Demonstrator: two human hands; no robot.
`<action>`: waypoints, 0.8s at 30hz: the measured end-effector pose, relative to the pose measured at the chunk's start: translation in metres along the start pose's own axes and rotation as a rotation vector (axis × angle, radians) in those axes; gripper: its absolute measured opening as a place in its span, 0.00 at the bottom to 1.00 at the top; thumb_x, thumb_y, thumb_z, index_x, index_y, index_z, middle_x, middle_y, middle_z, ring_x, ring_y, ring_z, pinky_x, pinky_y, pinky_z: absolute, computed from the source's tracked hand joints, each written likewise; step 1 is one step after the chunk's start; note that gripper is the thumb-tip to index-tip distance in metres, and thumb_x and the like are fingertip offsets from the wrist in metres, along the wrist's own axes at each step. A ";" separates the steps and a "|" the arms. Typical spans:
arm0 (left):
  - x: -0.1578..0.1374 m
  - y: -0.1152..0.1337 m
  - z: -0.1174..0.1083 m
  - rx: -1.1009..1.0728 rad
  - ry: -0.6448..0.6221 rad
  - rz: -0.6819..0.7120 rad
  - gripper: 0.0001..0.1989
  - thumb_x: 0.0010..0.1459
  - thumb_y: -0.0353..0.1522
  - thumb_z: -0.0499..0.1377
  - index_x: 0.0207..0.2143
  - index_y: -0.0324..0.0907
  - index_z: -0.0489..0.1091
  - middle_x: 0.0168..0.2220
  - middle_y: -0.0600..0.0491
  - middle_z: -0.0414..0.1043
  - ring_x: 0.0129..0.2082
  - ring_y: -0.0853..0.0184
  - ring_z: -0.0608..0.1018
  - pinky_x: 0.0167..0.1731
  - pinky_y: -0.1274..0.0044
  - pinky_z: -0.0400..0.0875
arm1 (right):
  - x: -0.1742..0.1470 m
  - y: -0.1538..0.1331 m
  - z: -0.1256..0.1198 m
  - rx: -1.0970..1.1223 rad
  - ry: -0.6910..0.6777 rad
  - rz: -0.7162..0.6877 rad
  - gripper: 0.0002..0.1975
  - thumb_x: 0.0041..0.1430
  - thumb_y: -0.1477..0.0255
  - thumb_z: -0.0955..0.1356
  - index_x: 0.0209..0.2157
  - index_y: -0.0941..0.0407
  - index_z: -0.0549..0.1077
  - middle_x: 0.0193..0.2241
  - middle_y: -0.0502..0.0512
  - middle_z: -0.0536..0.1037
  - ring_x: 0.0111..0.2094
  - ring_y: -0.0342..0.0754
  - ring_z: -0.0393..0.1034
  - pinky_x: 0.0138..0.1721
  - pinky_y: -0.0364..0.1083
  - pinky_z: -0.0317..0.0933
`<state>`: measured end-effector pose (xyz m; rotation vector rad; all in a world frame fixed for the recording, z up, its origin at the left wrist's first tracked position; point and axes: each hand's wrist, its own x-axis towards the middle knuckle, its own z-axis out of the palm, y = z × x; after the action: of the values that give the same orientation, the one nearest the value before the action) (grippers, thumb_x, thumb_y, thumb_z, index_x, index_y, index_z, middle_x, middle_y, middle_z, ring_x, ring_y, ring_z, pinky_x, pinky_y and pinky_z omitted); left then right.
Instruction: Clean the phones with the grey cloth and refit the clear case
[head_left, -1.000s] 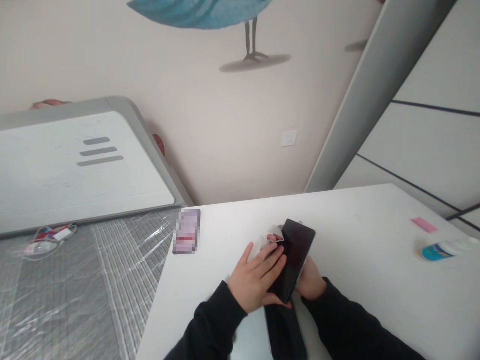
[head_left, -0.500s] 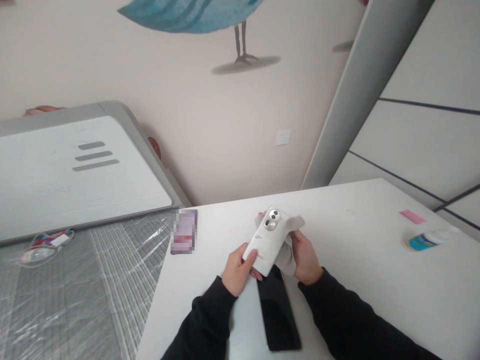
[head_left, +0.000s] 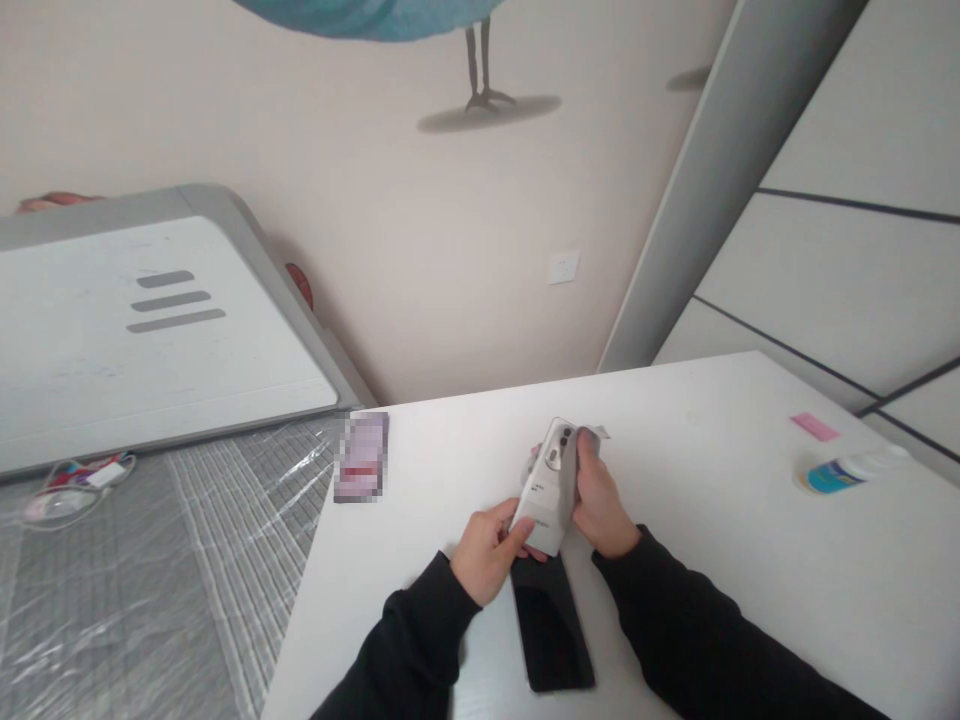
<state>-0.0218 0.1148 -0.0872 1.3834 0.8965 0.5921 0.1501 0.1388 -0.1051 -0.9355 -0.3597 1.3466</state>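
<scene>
White phone (head_left: 541, 500) sits between both hands above the table, its back facing up and its camera end pointing away from the person. The left hand (head_left: 486, 555) grips its lower end, thumb lying across the back and other fingers partly hidden underneath. The right hand (head_left: 602, 505) pinches a grey cloth (head_left: 568, 485) against the right side of the phone, thumb near the camera lenses; its remaining fingers are mostly out of sight behind. Part of the cloth also shows beyond the phone's left edge.

Just below the hands, a black device (head_left: 553, 630) lies flat on the white table (head_left: 405, 520), dark glossy face up, its far end overlapped by the phone and the left fingertips. Well off to the right, a white bottle (head_left: 847, 470) with a blue label lies on its side, near a pink slip (head_left: 815, 427). At the table's far left corner is a purple item (head_left: 362, 457), blurred by pixelation. Farther left, a coiled cable (head_left: 79, 490) rests on a striped grey surface (head_left: 150, 570) under clear plastic.
</scene>
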 end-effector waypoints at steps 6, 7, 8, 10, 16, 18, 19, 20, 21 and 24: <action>0.005 -0.006 -0.003 -0.081 0.072 -0.004 0.39 0.56 0.63 0.57 0.47 0.36 0.74 0.30 0.47 0.82 0.28 0.59 0.85 0.30 0.73 0.76 | -0.002 0.002 0.002 -0.086 -0.088 -0.028 0.30 0.46 0.45 0.78 0.36 0.58 0.80 0.31 0.58 0.85 0.34 0.57 0.81 0.37 0.51 0.75; 0.006 -0.007 -0.005 -0.098 0.090 -0.008 0.40 0.55 0.64 0.58 0.48 0.36 0.73 0.30 0.47 0.82 0.28 0.58 0.85 0.30 0.73 0.76 | -0.004 0.005 0.003 -0.102 -0.111 -0.021 0.29 0.46 0.47 0.78 0.38 0.57 0.80 0.31 0.57 0.85 0.34 0.56 0.80 0.36 0.51 0.75; 0.007 -0.008 -0.007 -0.115 0.108 -0.012 0.41 0.54 0.64 0.58 0.49 0.36 0.73 0.30 0.47 0.82 0.29 0.58 0.85 0.30 0.73 0.76 | -0.007 0.009 0.003 -0.119 -0.135 -0.009 0.28 0.46 0.48 0.79 0.38 0.57 0.79 0.31 0.56 0.85 0.33 0.56 0.80 0.36 0.51 0.75; 0.009 -0.010 -0.010 -0.144 0.139 -0.021 0.44 0.53 0.65 0.59 0.53 0.36 0.71 0.33 0.46 0.82 0.29 0.58 0.85 0.32 0.72 0.77 | -0.013 0.017 0.004 -0.156 -0.184 0.018 0.27 0.45 0.50 0.80 0.38 0.56 0.80 0.31 0.55 0.85 0.33 0.55 0.80 0.36 0.50 0.74; 0.011 -0.009 -0.018 -0.176 0.172 -0.031 0.46 0.51 0.64 0.61 0.58 0.38 0.69 0.45 0.43 0.82 0.29 0.59 0.85 0.33 0.71 0.78 | -0.022 0.023 0.004 -0.198 -0.276 0.031 0.24 0.43 0.59 0.82 0.40 0.55 0.82 0.39 0.56 0.85 0.40 0.54 0.79 0.45 0.49 0.72; 0.010 -0.009 -0.017 -0.164 0.151 -0.028 0.44 0.52 0.64 0.61 0.56 0.38 0.70 0.42 0.43 0.82 0.30 0.59 0.85 0.33 0.72 0.77 | -0.019 0.022 0.002 -0.173 -0.245 0.003 0.21 0.44 0.59 0.82 0.38 0.54 0.81 0.35 0.55 0.85 0.36 0.52 0.79 0.40 0.47 0.72; 0.010 -0.008 -0.017 -0.154 0.136 -0.026 0.43 0.52 0.64 0.60 0.54 0.37 0.71 0.40 0.43 0.83 0.30 0.59 0.86 0.32 0.73 0.77 | -0.016 0.021 0.001 -0.156 -0.223 -0.014 0.20 0.45 0.59 0.82 0.37 0.55 0.81 0.34 0.54 0.85 0.34 0.51 0.78 0.37 0.47 0.71; 0.009 -0.008 -0.016 -0.144 0.118 -0.024 0.42 0.53 0.64 0.60 0.52 0.37 0.71 0.38 0.44 0.83 0.30 0.59 0.86 0.32 0.73 0.76 | -0.012 0.019 -0.001 -0.135 -0.198 -0.031 0.20 0.45 0.59 0.82 0.36 0.55 0.81 0.33 0.54 0.85 0.32 0.51 0.78 0.35 0.46 0.71; 0.008 -0.007 -0.014 -0.134 0.099 -0.022 0.42 0.53 0.64 0.60 0.51 0.36 0.72 0.36 0.44 0.83 0.30 0.59 0.85 0.31 0.74 0.75 | -0.008 0.016 -0.003 -0.112 -0.172 -0.050 0.20 0.45 0.59 0.82 0.36 0.55 0.81 0.33 0.53 0.85 0.32 0.50 0.77 0.33 0.46 0.71; 0.005 -0.005 -0.009 -0.103 0.046 -0.018 0.39 0.55 0.63 0.59 0.47 0.36 0.73 0.32 0.45 0.83 0.29 0.60 0.85 0.30 0.75 0.74 | 0.005 0.003 -0.010 -0.042 -0.107 -0.108 0.20 0.45 0.58 0.82 0.38 0.53 0.81 0.36 0.51 0.85 0.36 0.50 0.78 0.37 0.46 0.71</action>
<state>-0.0276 0.1234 -0.0929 1.2722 0.9019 0.6498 0.1565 0.1399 -0.1143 -0.8682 -0.5150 1.2968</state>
